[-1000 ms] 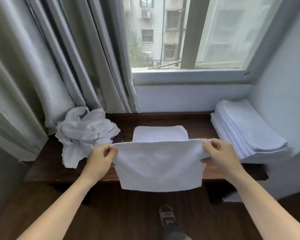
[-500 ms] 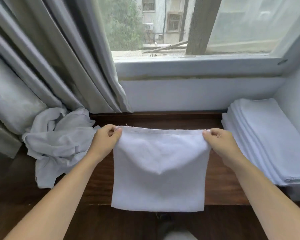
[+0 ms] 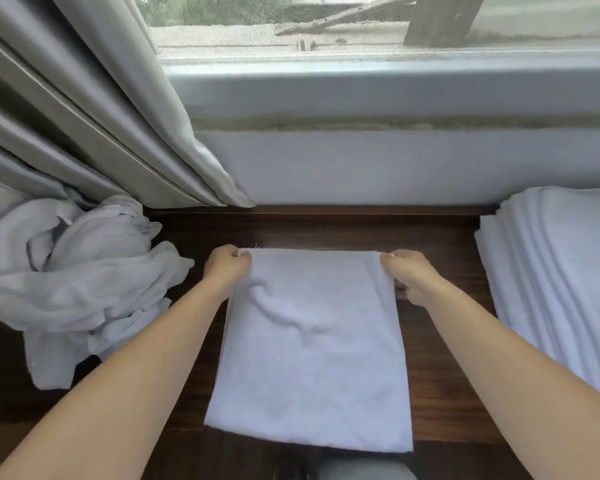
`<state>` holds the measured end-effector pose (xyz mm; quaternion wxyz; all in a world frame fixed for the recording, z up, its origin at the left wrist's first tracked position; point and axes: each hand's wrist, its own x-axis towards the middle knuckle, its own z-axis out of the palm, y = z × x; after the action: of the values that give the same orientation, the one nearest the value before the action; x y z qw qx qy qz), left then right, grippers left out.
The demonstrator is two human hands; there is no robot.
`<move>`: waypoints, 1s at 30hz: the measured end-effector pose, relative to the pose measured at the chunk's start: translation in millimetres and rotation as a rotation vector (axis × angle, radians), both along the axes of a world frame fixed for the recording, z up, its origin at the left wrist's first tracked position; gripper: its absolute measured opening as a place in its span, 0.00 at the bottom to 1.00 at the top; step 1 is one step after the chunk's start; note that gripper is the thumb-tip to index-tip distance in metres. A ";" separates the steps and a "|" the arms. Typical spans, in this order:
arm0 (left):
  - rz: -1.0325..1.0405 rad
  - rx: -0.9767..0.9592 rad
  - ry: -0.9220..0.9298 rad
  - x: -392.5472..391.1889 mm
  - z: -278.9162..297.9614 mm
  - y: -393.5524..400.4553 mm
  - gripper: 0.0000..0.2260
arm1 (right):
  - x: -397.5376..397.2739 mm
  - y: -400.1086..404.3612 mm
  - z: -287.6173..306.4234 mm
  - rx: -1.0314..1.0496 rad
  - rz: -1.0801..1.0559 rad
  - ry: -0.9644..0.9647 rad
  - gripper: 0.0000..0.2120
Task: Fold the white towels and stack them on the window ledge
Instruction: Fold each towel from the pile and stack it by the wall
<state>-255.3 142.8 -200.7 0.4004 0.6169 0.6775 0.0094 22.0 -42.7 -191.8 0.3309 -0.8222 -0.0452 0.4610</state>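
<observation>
A: Where does the towel lie?
B: The white towel (image 3: 312, 348) lies flat on the dark wooden ledge (image 3: 440, 358), long axis toward the window, near edge over the front.
A: Around it?
B: Crumpled towels (image 3: 73, 285) left, folded stack (image 3: 561, 278) right, curtain (image 3: 94, 109) behind.
A: The hands?
B: Left hand (image 3: 226, 266) and right hand (image 3: 409, 275) pinch the far corners.

A grey curtain (image 3: 94, 109) hangs at left beside the window (image 3: 361, 26).
</observation>
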 end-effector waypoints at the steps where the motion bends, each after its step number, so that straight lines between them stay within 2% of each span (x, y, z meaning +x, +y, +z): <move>1: 0.021 -0.025 -0.028 1.1 -0.6 0.9 0.15 | -1.6 2.0 0.4 0.009 -0.010 0.046 0.09; 4: 0.087 -0.065 -0.128 0.0 -0.8 1.1 0.12 | -7.0 4.4 -0.3 0.060 0.024 -0.010 0.10; 6: 0.111 -0.033 -0.201 -4.9 -1.0 -1.3 0.15 | -11.0 2.5 0.9 0.092 0.001 -0.060 0.09; 10: 0.121 0.016 -0.307 -17.9 0.3 -8.1 0.16 | -13.1 -4.6 5.0 0.167 -0.091 -0.086 0.08; 12: 0.142 0.036 -0.364 -25.8 0.8 -10.8 0.16 | -13.6 -11.1 9.2 0.194 -0.094 -0.114 0.04; 13: 0.152 0.049 -0.395 -30.5 1.9 -11.8 0.15 | -14.1 -15.6 13.6 0.213 -0.092 -0.137 0.07; 18: 0.199 0.088 -0.518 -55.4 19.3 -18.5 0.01 | -14.9 -46.9 38.3 0.339 -0.042 -0.191 0.04; 25: 0.068 0.190 -0.730 -91.3 74.8 -32.8 0.09 | -24.4 -82.8 93.0 0.569 -0.032 -0.252 0.06; 30: -0.098 0.341 -0.806 -105.6 136.9 -39.6 0.16 | -31.8 -92.4 147.5 0.657 0.038 -0.401 0.08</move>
<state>-360.9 103.2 -63.8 0.5251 0.6527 0.4259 0.3420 -9.7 -135.0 -44.2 0.5528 -0.7452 -0.2693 0.2580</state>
